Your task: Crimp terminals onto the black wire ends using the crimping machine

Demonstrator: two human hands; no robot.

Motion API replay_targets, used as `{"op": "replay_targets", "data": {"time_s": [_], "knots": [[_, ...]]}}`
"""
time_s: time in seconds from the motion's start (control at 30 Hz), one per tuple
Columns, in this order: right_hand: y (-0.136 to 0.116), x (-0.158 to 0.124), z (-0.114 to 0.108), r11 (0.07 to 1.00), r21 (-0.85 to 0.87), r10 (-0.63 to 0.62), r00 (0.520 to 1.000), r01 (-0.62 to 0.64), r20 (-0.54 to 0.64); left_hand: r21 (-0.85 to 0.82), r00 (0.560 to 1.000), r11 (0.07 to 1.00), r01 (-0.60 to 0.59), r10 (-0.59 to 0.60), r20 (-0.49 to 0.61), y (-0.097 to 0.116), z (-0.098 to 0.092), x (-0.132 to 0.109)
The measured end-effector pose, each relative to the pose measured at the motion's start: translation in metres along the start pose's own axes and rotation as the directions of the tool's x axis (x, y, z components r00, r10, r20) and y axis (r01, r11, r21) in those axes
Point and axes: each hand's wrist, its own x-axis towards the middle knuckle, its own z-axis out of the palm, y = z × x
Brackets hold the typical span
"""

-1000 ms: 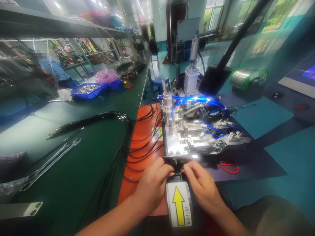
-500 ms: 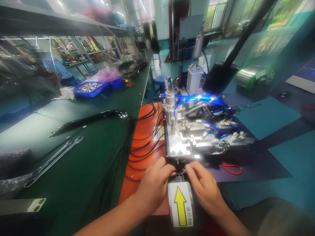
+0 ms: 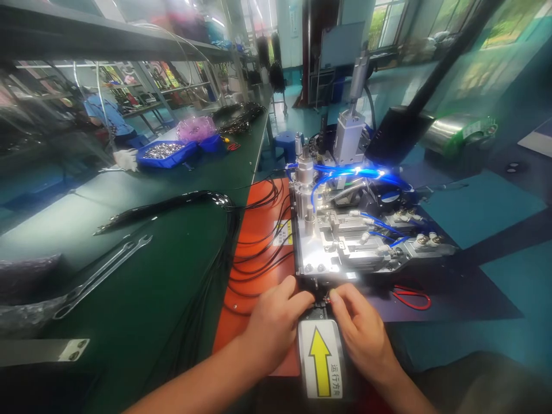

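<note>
Silver machine (image 3: 357,246), blue hoses (image 3: 356,172).
Left hand (image 3: 278,316), right hand (image 3: 362,328) curled at front; grasp unclear. Blue tray (image 3: 168,163) holds metal bits (image 3: 164,150).

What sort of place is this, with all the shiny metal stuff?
It looks like a factory or workshop: there's a metal machine with blue tubes, a long green bench with wrenches on it, and a blue tray full of small metal parts.
</note>
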Motion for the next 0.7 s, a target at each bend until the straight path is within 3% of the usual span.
{"op": "replay_targets", "data": {"time_s": [0.57, 0.7], "knots": [[0.0003, -0.0012, 0.0083, 1.0, -0.016, 0.024, 0.998, -0.025, -0.066, -0.055, 0.996, 0.998, 0.004, 0.001, 0.085, -0.0017, 0.0005, 0.003], [0.0022, -0.0008, 0.0031, 0.998, -0.008, 0.06, 0.998, -0.06, -0.019, -0.071, 0.996, 0.998, -0.002, 0.008, 0.083, -0.0025, -0.0001, 0.0035]]}}
